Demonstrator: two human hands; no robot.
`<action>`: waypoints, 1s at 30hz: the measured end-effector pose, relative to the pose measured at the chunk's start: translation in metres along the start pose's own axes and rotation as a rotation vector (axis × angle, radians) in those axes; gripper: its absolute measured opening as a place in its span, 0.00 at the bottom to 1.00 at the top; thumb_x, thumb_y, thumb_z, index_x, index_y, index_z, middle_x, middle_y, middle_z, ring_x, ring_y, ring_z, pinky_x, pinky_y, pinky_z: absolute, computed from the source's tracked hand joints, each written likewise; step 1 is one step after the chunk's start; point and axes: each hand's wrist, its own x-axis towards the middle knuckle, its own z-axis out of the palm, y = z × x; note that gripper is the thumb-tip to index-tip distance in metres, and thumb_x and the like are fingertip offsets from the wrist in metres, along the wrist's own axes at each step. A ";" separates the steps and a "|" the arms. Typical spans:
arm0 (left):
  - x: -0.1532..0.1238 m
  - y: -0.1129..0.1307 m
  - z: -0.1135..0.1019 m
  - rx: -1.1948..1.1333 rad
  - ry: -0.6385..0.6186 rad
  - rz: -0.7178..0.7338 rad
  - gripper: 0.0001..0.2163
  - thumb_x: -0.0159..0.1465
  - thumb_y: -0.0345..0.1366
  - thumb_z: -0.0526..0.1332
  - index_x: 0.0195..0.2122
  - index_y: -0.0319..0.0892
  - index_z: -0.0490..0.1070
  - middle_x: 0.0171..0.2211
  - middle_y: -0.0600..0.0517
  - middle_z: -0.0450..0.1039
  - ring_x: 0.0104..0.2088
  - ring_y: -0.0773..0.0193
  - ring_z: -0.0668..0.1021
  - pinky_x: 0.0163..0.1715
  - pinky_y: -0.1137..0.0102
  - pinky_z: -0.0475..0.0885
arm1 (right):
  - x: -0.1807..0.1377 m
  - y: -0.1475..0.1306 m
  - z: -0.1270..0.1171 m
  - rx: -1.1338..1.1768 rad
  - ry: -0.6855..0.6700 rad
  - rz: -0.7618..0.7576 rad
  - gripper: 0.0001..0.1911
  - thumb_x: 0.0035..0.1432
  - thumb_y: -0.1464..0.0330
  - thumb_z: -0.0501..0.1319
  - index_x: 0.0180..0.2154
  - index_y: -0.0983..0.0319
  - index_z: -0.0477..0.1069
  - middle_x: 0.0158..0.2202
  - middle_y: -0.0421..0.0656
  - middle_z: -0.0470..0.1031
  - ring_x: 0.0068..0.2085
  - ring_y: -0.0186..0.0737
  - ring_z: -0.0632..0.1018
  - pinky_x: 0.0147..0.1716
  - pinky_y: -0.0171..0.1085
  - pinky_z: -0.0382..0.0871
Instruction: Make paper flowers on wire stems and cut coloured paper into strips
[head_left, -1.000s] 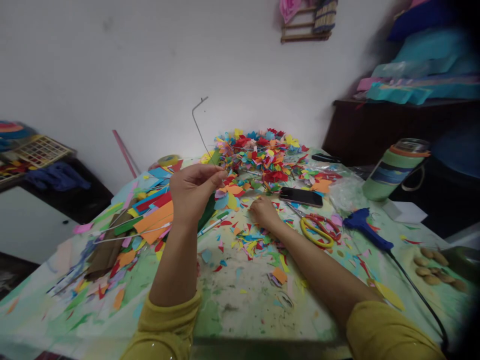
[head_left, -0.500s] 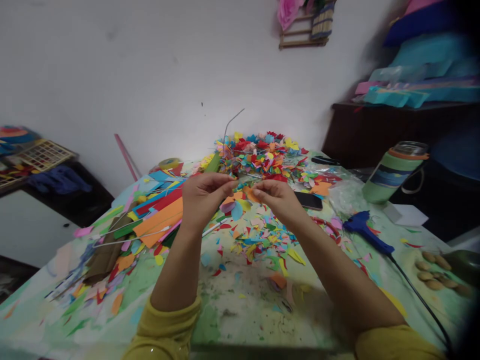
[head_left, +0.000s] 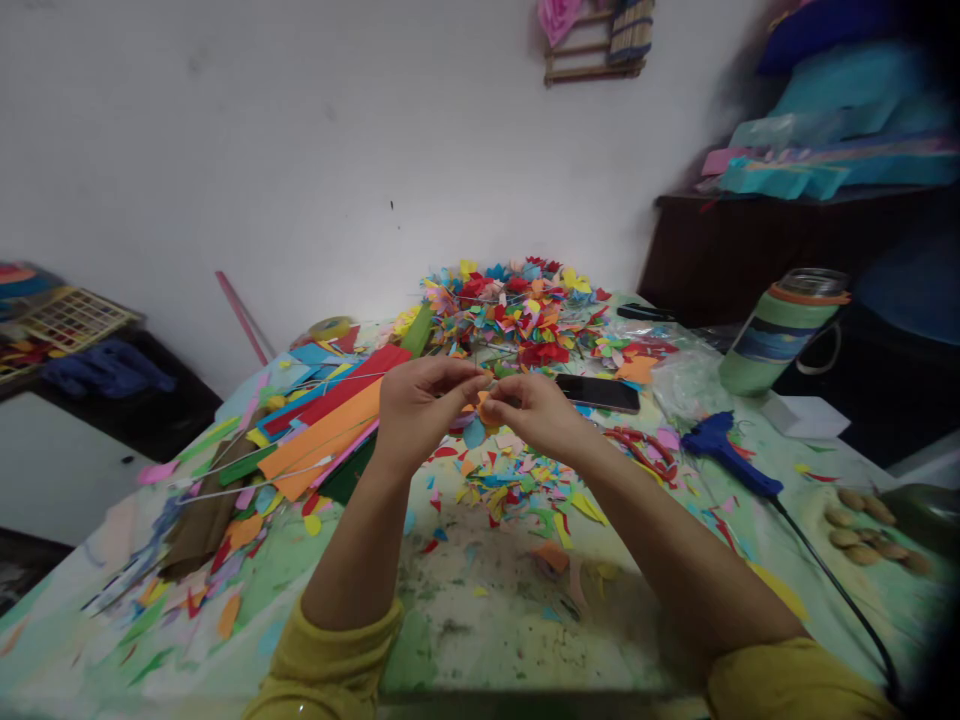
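My left hand point(head_left: 424, 412) is closed in a pinch, thumb against fingers; what sits between its fingertips is too small to make out. Almost touching it, my right hand point(head_left: 534, 410) pinches an orange paper petal point(head_left: 486, 408), partly covered by the fingers. Below the fingertips a light blue paper petal point(head_left: 474, 433) shows. Both hands are raised over a scatter of small coloured paper scraps point(head_left: 517, 485). Behind them lies a heap of multicoloured paper flowers point(head_left: 517, 310).
Coloured paper strips point(head_left: 322, 435) and white wires lie left. On the right are a phone point(head_left: 600, 393), red-handled pliers point(head_left: 641, 450), a blue glue gun point(head_left: 731, 455) with its cord, a green bottle point(head_left: 784, 330), a white box point(head_left: 806, 416) and several brown nut-like pieces point(head_left: 862, 530).
My hands have come together, the left moving right and the right moving left, with the orange petal. A bent wire that stood up above my left hand no longer shows.
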 end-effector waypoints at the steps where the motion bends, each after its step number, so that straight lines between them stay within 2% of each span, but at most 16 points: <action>1: 0.000 -0.001 0.000 -0.002 -0.005 0.002 0.04 0.52 0.36 0.69 0.28 0.42 0.78 0.22 0.53 0.76 0.22 0.68 0.76 0.20 0.75 0.70 | 0.000 0.000 0.000 -0.015 0.006 -0.005 0.09 0.52 0.69 0.58 0.24 0.63 0.74 0.22 0.39 0.72 0.25 0.33 0.69 0.26 0.33 0.57; 9: -0.003 -0.001 0.004 -0.034 -0.045 -0.011 0.05 0.53 0.38 0.68 0.29 0.42 0.79 0.22 0.52 0.76 0.21 0.67 0.76 0.20 0.74 0.70 | -0.001 -0.002 -0.001 -0.181 0.008 -0.049 0.11 0.54 0.70 0.57 0.23 0.62 0.74 0.21 0.39 0.70 0.24 0.32 0.67 0.25 0.34 0.54; 16: -0.005 -0.002 0.006 -0.059 -0.049 -0.006 0.04 0.53 0.36 0.68 0.29 0.42 0.78 0.23 0.51 0.77 0.22 0.66 0.77 0.22 0.73 0.72 | -0.001 -0.001 -0.002 -0.160 -0.008 -0.030 0.10 0.53 0.71 0.58 0.24 0.62 0.75 0.22 0.39 0.72 0.24 0.32 0.67 0.25 0.34 0.55; 21: -0.005 -0.002 0.006 -0.070 -0.062 0.006 0.05 0.54 0.37 0.68 0.28 0.42 0.78 0.23 0.52 0.76 0.21 0.66 0.77 0.21 0.74 0.71 | 0.000 0.003 -0.001 -0.075 0.054 0.032 0.05 0.50 0.69 0.62 0.24 0.62 0.74 0.22 0.39 0.73 0.24 0.33 0.70 0.24 0.33 0.56; 26: -0.003 0.002 0.003 -0.034 -0.026 0.022 0.04 0.54 0.35 0.68 0.27 0.41 0.77 0.20 0.54 0.75 0.20 0.69 0.75 0.20 0.75 0.70 | 0.002 0.002 -0.002 -0.075 0.076 0.044 0.04 0.49 0.68 0.64 0.26 0.63 0.74 0.23 0.40 0.75 0.25 0.33 0.73 0.25 0.32 0.59; 30: -0.001 0.003 -0.001 -0.068 0.031 0.022 0.03 0.54 0.34 0.68 0.26 0.42 0.77 0.20 0.55 0.75 0.20 0.70 0.76 0.21 0.76 0.71 | 0.003 0.003 -0.003 0.015 0.074 0.014 0.07 0.50 0.65 0.66 0.27 0.64 0.73 0.24 0.41 0.76 0.26 0.33 0.74 0.26 0.32 0.62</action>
